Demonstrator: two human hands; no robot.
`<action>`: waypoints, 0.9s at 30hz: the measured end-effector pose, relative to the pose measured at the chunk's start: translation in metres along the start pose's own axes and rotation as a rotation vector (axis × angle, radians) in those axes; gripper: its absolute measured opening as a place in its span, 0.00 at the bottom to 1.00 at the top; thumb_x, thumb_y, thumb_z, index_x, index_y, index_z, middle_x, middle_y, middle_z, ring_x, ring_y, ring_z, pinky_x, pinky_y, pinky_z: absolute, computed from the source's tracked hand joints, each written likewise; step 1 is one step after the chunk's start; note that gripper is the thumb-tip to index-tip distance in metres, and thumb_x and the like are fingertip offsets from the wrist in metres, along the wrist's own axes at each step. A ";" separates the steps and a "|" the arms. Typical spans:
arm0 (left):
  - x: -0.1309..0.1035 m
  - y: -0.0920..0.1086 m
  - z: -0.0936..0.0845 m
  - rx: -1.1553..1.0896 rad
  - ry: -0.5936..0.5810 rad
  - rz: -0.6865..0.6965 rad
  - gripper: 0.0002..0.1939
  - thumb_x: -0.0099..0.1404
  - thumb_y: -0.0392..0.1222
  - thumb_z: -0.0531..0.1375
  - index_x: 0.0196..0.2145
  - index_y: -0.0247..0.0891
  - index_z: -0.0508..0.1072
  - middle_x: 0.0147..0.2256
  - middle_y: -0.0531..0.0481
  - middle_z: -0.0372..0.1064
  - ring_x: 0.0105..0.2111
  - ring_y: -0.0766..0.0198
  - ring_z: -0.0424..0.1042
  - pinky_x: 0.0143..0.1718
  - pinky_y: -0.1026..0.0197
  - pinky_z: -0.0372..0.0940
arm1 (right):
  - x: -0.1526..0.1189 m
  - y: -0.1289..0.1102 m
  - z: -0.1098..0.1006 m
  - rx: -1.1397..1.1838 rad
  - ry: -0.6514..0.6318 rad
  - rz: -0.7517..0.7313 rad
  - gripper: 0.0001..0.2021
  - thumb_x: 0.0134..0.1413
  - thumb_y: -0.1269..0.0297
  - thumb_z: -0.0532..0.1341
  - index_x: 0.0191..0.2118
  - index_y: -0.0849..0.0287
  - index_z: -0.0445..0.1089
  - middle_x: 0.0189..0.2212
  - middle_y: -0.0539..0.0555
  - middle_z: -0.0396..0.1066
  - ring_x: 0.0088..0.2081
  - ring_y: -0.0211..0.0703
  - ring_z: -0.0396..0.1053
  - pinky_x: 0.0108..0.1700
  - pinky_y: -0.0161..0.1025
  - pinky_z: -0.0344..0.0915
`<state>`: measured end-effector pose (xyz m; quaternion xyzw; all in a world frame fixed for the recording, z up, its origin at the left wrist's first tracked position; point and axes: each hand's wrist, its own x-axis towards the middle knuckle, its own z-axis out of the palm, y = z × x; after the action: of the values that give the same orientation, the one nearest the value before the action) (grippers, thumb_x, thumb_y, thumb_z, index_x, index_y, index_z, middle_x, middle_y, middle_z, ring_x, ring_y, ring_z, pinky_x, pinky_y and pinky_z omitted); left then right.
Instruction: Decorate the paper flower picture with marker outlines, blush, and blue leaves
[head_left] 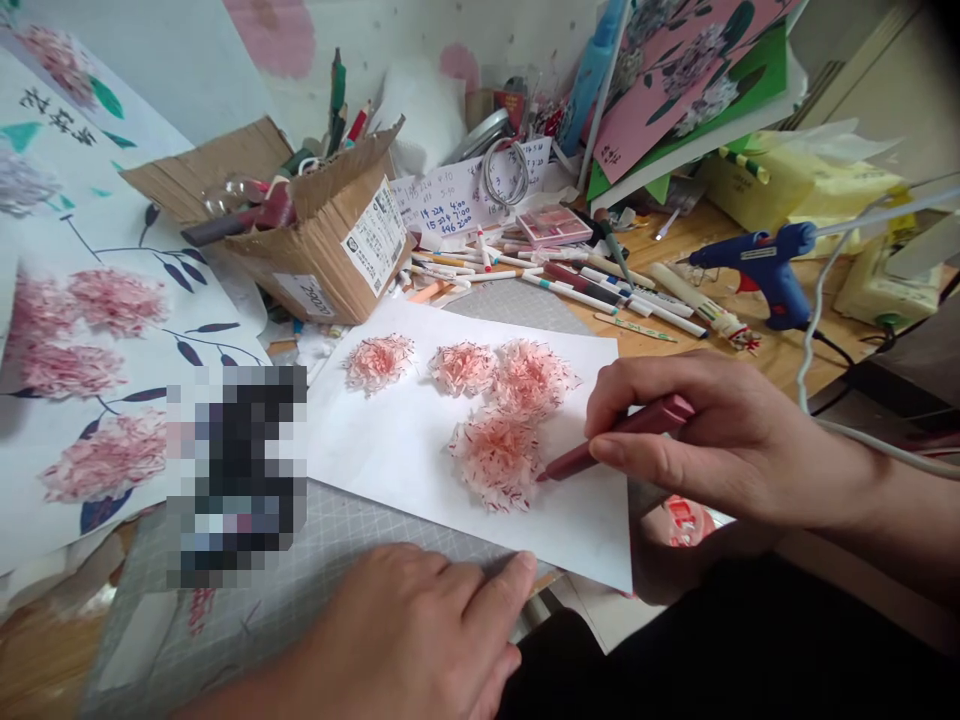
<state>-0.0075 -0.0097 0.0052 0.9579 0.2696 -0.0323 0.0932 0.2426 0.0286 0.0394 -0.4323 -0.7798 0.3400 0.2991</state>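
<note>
A white sheet of paper (375, 440) lies on a grey cutting mat (337, 530), bearing several fluffy pink paper flowers with dark red tips. My right hand (675, 440) is closed around a dark red marker (577, 458), whose tip touches or nearly touches the right edge of the lowest flower (496, 455). My left hand (427, 630) lies at the sheet's lower edge, fingers spread loosely, index fingertip on the paper near its bottom right, holding nothing.
Behind the sheet stand an open cardboard box (322, 240) of supplies and scattered pens (570, 290). A blue glue gun (765, 265) with its cable is at the right. Finished flower pictures (150, 340) lean or lie at the left. A blurred-out patch covers something beside the sheet.
</note>
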 end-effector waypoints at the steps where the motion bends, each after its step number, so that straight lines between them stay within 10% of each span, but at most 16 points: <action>1: 0.001 0.000 -0.001 0.005 -0.016 -0.010 0.20 0.64 0.40 0.53 0.54 0.41 0.63 0.30 0.52 0.74 0.28 0.61 0.74 0.31 0.62 0.68 | 0.000 0.000 0.000 -0.014 0.008 0.004 0.04 0.53 0.67 0.60 0.29 0.60 0.70 0.23 0.50 0.70 0.24 0.34 0.63 0.23 0.32 0.57; 27: 0.002 0.004 -0.002 -0.041 -0.031 -0.014 0.21 0.60 0.39 0.57 0.52 0.37 0.65 0.28 0.52 0.73 0.27 0.59 0.74 0.30 0.58 0.68 | -0.003 -0.001 0.006 -0.008 -0.053 0.024 0.06 0.55 0.64 0.60 0.31 0.59 0.71 0.26 0.52 0.72 0.24 0.34 0.65 0.21 0.31 0.58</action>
<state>-0.0040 -0.0114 0.0075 0.9534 0.2752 -0.0423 0.1165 0.2387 0.0243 0.0361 -0.4339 -0.7834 0.3518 0.2726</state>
